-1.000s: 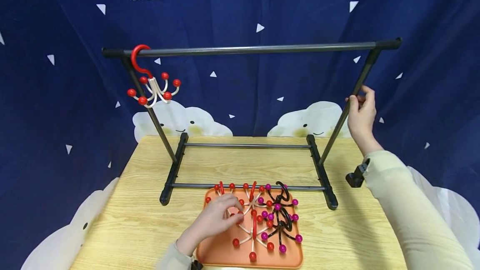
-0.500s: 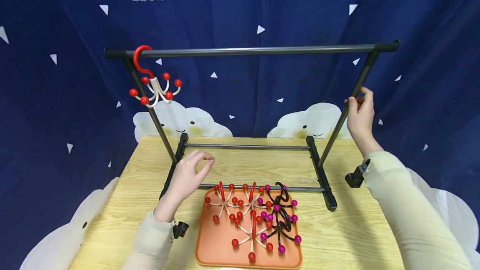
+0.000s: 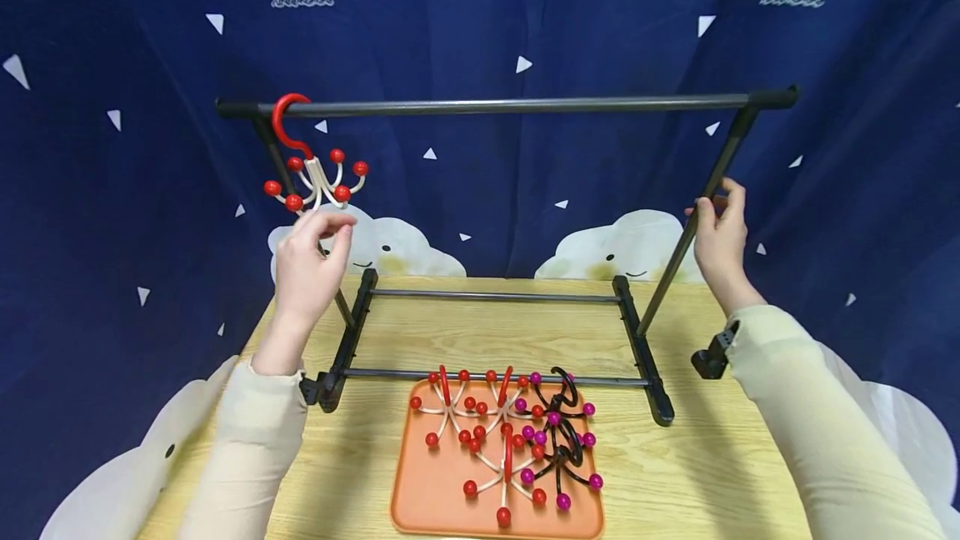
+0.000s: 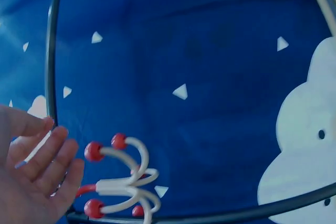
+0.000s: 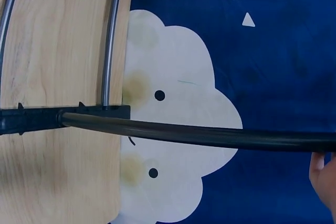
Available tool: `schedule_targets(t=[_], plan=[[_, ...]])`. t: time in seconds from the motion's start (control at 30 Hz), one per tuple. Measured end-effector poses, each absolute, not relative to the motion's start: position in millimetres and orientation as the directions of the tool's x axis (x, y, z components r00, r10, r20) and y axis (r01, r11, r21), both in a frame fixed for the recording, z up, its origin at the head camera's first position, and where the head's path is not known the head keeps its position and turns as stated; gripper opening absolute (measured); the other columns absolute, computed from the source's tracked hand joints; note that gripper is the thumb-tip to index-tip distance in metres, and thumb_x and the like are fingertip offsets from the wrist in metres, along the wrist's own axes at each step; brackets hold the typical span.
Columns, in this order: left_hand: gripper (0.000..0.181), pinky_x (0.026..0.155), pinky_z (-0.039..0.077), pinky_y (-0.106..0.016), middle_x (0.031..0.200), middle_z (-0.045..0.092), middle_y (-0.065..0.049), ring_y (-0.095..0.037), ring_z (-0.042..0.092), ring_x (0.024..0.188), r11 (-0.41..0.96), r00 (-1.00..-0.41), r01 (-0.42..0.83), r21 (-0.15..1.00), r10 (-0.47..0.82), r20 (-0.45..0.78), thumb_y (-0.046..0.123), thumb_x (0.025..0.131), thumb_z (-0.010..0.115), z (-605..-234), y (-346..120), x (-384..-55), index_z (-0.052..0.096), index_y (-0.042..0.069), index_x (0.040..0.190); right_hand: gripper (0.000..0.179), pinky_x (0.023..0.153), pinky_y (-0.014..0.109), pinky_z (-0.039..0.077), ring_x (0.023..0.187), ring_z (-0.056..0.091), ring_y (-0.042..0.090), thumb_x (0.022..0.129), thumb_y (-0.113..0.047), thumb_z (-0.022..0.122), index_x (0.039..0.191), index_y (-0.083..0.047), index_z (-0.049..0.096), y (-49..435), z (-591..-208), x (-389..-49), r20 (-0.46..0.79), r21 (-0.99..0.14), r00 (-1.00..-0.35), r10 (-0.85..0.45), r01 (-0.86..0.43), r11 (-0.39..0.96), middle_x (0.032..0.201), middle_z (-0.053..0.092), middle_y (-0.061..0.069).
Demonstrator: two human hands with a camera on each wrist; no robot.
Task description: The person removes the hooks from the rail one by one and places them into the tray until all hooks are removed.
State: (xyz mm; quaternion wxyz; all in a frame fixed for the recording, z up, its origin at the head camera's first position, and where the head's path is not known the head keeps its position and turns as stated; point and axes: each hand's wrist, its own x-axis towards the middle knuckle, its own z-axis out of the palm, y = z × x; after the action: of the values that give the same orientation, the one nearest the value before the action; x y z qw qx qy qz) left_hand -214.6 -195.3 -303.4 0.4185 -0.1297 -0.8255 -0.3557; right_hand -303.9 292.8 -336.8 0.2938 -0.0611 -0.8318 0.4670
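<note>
A multi-prong hanger (image 3: 313, 172), with a red hook, white prongs and red ball tips, hangs at the left end of the rack's top bar (image 3: 510, 106). Just below its prongs in the head view is my left hand (image 3: 309, 273), thumb and fingers loosely bent, holding nothing. The left wrist view has the relaxed fingers beside the hanger (image 4: 113, 186); whether they touch it I cannot tell. My right hand (image 3: 722, 236) grips the rack's right post (image 3: 678, 252), thumb in front. Only part of that hand (image 5: 324, 179) shows at the right wrist view's edge.
An orange tray (image 3: 429, 494) in front of the rack holds three red-and-white hangers (image 3: 507, 461) and two black hangers (image 3: 558, 455) with magenta tips, partly overlapping. The rack's base bars (image 3: 495, 297) lie on the wooden table (image 3: 487, 336). A blue curtain (image 3: 495, 190) hangs behind.
My left hand has moved from over the tray up and left to beneath the hanging hanger. The right hand stays on the post. The hangers on the tray have not moved.
</note>
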Motion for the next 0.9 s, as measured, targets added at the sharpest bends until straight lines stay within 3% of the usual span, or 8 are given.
schedule_targets(t=[0.17, 0.33, 0.47, 0.67, 0.9], plan=[[0.014, 0.072, 0.04, -0.006, 0.089, 0.063, -0.013, -0.018, 0.058, 0.079, 0.704, -0.593, 0.426, 0.569, -0.257, 0.763, 0.005, 0.084, 0.056, -277.7, -209.6, -227.9, 0.065, -0.001, 0.093, 0.032, 0.078, 0.022, 0.041, 0.083, 0.052, -0.005, 0.096, -0.036, 0.036, 0.128, -0.033, 0.035, 293.6, -337.3, -302.7, 0.441, -0.815, -0.813, 0.379, -0.187, 0.549, 0.092, 0.045, -0.017], [0.029, 0.082, 0.048, -0.021, 0.106, 0.053, -0.014, -0.018, 0.058, 0.095, 0.676, -0.638, 0.293, 0.676, -0.388, 0.665, 0.009, 0.084, 0.056, -259.5, -218.1, -237.0, 0.055, -0.001, 0.111, 0.033, 0.079, 0.023, 0.041, 0.084, 0.052, -0.005, 0.097, -0.035, 0.036, 0.129, -0.033, 0.035, 294.8, -337.8, -300.6, 0.429, -0.816, -0.819, 0.38, -0.172, 0.551, 0.093, 0.045, -0.016], [0.042, 0.088, 0.047, -0.029, 0.118, 0.047, -0.013, -0.021, 0.056, 0.105, 0.642, -0.695, 0.217, 0.735, -0.427, 0.578, 0.014, 0.084, 0.057, -246.2, -221.4, -243.7, 0.045, 0.004, 0.122, 0.033, 0.079, 0.023, 0.042, 0.083, 0.051, -0.005, 0.096, -0.035, 0.036, 0.129, -0.034, 0.035, 296.2, -337.5, -300.7, 0.44, -0.805, -0.816, 0.375, -0.175, 0.567, 0.093, 0.047, -0.014], [0.04, 0.086, 0.044, -0.023, 0.117, 0.054, -0.009, -0.017, 0.058, 0.098, 0.594, -0.725, 0.194, 0.781, -0.45, 0.522, 0.017, 0.085, 0.057, -235.2, -222.7, -255.6, 0.046, 0.008, 0.122, 0.034, 0.077, 0.021, 0.041, 0.082, 0.051, -0.006, 0.096, -0.035, 0.037, 0.13, -0.034, 0.035, 296.4, -338.6, -302.3, 0.444, -0.801, -0.815, 0.373, -0.175, 0.572, 0.092, 0.047, -0.014], [0.031, 0.079, 0.041, -0.017, 0.105, 0.06, -0.005, -0.002, 0.053, 0.081, 0.573, -0.693, 0.233, 0.786, -0.469, 0.548, 0.013, 0.085, 0.055, -230.0, -221.9, -266.6, 0.054, 0.01, 0.116, 0.034, 0.075, 0.018, 0.04, 0.079, 0.05, -0.009, 0.096, -0.032, 0.039, 0.13, -0.029, 0.037, 294.9, -338.9, -301.5, 0.465, -0.8, -0.803, 0.373, -0.201, 0.565, 0.09, 0.047, -0.015]])
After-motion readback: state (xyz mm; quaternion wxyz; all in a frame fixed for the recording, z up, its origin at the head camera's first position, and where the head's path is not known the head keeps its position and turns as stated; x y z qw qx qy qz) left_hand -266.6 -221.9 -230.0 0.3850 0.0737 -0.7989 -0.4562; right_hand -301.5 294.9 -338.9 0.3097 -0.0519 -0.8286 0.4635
